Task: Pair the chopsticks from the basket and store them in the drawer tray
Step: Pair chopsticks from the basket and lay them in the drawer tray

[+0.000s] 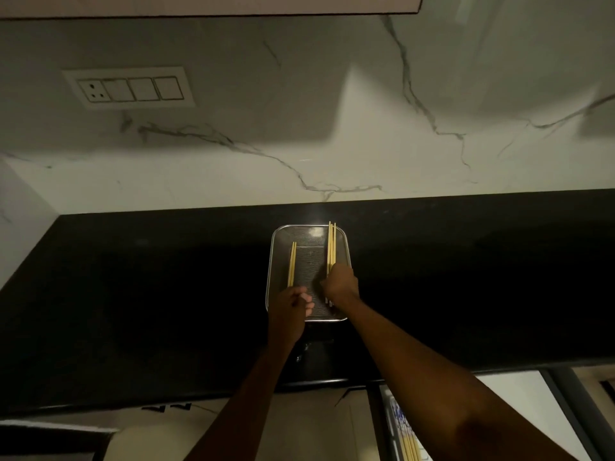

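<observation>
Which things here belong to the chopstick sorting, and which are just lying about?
Job: basket; two chopsticks gripped by the left hand; chopstick bundle gripped by the right hand; drawer tray with stored chopsticks inside.
Just there: counter; switch panel; marble wall.

Pale yellow chopsticks (pixel 331 247), silver mesh basket (pixel 275 261), black counter (pixel 133 294), grey-veined white wall (pixel 332 111).

drawer tray (pixel 391 427) cropped, left hand (pixel 293 302) blurred
</observation>
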A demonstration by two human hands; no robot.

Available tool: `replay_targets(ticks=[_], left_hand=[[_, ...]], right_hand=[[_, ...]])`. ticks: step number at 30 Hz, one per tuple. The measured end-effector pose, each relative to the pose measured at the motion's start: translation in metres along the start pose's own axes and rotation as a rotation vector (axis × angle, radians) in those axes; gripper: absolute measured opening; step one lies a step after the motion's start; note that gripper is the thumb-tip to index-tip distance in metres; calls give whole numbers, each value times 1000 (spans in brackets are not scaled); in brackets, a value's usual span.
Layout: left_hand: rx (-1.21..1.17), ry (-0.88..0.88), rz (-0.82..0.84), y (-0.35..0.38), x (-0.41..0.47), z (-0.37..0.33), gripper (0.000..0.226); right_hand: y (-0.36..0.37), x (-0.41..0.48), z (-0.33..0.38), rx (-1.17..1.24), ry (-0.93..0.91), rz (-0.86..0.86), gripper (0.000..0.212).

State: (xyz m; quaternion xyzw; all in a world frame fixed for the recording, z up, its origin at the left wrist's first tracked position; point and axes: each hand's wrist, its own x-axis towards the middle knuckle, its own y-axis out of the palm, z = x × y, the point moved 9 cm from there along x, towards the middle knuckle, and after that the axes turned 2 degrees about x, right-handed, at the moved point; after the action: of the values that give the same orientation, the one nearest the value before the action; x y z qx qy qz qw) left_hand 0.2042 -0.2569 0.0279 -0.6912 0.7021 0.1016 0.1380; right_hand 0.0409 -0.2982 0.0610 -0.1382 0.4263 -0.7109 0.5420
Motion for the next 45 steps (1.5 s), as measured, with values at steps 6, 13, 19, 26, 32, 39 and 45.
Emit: replay_targets(ticks=[6, 13, 19, 26, 32, 39, 45], left_hand=[[69, 29, -22, -5, 8, 7, 18], [111, 35, -28, -5, 16, 11, 17], [110, 15, -11, 1, 21, 14, 17], [121, 10, 3, 6, 20, 12, 17], [136, 1, 10, 8, 15, 11, 16], [89, -34, 26, 10, 12, 13, 19], [48, -38, 37, 13, 8, 9, 11]], right_hand=[[4, 6, -4, -56, 19, -44, 10], [8, 18, -9, -28, 60, -16, 11], [13, 24, -9, 8, 92, 25, 13], [12, 28, -18, 108, 169, 68, 24], [9, 29, -21, 135, 166, 73, 25], [6, 23, -29, 224, 155, 101, 23], [3, 15, -35, 341, 141, 157, 15]])
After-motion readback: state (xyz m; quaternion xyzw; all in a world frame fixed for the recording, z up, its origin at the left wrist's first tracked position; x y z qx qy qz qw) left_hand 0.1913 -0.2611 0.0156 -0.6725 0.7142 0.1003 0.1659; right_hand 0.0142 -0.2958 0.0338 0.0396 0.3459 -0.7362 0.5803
